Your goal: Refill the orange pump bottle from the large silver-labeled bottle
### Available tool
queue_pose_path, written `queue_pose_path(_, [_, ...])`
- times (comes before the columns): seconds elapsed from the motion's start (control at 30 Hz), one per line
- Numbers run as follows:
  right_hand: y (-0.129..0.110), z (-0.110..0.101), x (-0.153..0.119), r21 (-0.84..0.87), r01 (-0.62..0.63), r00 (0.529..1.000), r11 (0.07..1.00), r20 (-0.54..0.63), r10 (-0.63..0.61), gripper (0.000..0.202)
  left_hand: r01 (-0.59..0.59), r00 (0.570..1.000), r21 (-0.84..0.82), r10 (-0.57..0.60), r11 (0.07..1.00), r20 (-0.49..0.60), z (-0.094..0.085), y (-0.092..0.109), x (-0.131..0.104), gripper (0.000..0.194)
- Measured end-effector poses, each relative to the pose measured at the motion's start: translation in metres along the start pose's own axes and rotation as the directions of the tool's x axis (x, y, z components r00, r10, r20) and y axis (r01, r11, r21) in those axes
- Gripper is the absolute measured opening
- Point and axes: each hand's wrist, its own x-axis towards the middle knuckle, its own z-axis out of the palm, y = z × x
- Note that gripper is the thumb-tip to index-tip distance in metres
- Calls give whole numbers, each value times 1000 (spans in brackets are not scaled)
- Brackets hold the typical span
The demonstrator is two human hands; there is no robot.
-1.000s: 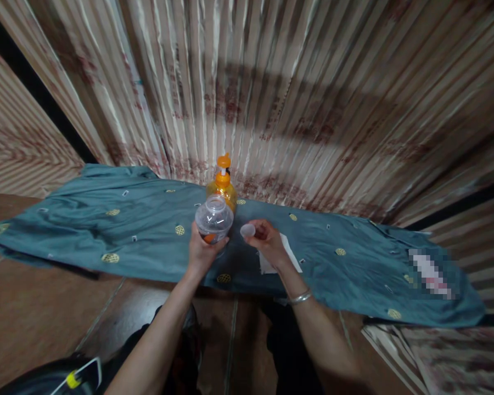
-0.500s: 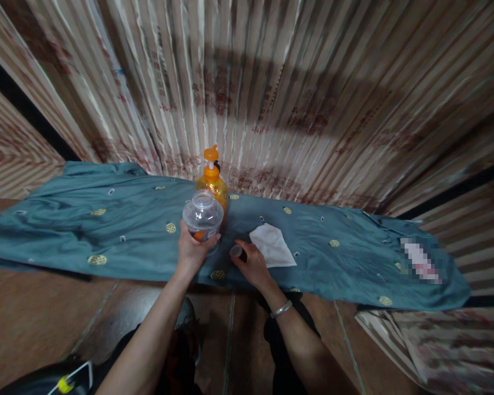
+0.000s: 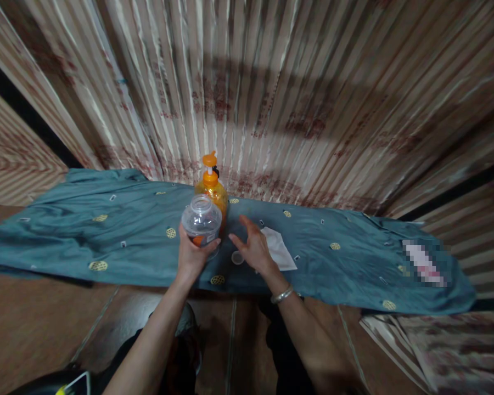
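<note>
My left hand (image 3: 192, 251) is wrapped round a clear plastic bottle (image 3: 201, 217), which is uncapped, upright and shows an orange patch low on its side. Just behind it stands a yellow-orange pump bottle (image 3: 212, 192) with an orange pump head, its lower part hidden by the clear bottle. My right hand (image 3: 253, 248) is empty, thumb and fingers apart, over the cloth to the right of both bottles. A small round pale cap (image 3: 237, 257) lies on the cloth beside my right thumb. Partly behind that hand is a white folded tissue (image 3: 280, 249).
A teal patterned cloth (image 3: 135, 241) covers the long, narrow table. Striped curtains (image 3: 251, 82) hang close behind it and at both sides. A blurred-out pinkish item (image 3: 424, 263) lies at the right end. Tiled floor (image 3: 37, 318) shows in front.
My right hand has let go of the cap, leaving it on the cloth, and has moved slightly forward with its fingers spreading. My left hand still holds the clear bottle.
</note>
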Motion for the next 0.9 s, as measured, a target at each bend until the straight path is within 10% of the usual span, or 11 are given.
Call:
queue_pose_path(0.3, [-58,-1,108,177,179,979,968,-127,-158,69,-9,1000,-19,9,1000,-8,3,-8,-3,112])
queue_pose_path(0.63, [-85,5,132,-23,223,974,975,-38,-223,40,-180,979,154,192,972,-68,-18,13,-18,125])
queue_pose_path(0.8, [-79,-12,126,-46,203,976,978,-75,-206,37,-646,723,422,687,636,71,-37,47,-36,134])
queue_pose_path(0.9, [-73,-34,119,12,243,955,970,-177,-237,37,-760,608,396,778,515,155,-25,63,-58,126])
